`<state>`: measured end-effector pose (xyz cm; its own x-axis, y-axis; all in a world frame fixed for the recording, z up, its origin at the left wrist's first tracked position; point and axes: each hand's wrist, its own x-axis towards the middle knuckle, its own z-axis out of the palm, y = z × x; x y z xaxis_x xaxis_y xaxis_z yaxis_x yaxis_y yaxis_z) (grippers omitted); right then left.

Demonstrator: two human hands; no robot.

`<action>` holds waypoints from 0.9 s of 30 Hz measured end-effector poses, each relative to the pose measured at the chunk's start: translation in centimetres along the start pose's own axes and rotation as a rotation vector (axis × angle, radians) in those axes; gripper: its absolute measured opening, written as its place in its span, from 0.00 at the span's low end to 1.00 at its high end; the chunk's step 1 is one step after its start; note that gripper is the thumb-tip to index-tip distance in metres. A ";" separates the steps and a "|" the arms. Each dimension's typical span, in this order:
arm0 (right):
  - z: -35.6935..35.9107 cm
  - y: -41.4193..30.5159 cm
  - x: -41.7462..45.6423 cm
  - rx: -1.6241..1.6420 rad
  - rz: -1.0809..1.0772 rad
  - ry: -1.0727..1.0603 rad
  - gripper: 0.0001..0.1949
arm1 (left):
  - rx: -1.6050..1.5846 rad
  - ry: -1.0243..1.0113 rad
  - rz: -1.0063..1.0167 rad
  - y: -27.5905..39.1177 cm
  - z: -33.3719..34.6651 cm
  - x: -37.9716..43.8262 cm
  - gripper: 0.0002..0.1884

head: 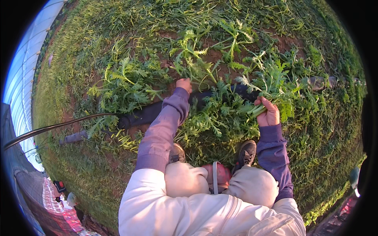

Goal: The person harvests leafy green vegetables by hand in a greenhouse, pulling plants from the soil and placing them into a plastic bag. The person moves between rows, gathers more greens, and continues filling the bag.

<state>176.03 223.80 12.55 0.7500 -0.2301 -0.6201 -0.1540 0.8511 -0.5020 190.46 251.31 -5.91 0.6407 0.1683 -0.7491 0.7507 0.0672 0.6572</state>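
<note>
My right hand (268, 112) grips the pale stems of a bunch of leafy greens (276, 81) with deeply lobed leaves, like garland chrysanthemum. The leaves spread above and beyond my thumb. Further left, my left hand (184, 85) is low over the bed with its fingers curled in, beside a leafy plant (192, 56); whether anything is pinched in it is hidden. A cluster of the same greens (130, 82) lies to its left, and more greens (209, 115) are between my two arms. A wide black pipe (149, 113) crosses the ground beneath my left forearm, partly covered by leaves.
A thin black hose (65, 122) arcs in from the left. Between my knees is a red object with a pale strap (215, 174). Cut or flattened stalks (97, 188) cover reddish soil. Translucent greenhouse sheeting (26, 67) and dark netting (17, 165) line the left side.
</note>
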 end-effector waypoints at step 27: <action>-0.5 -5.4 -1.5 0.056 -0.252 0.008 0.08 | 0.813 -0.661 0.807 5.0 15.5 -8.3 0.13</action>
<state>175.44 219.32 15.84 0.7551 -0.4419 -0.4843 0.0733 0.7910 -0.6075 191.38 235.01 2.32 0.7334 -0.6415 -0.2248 -0.1432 -0.4691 0.8715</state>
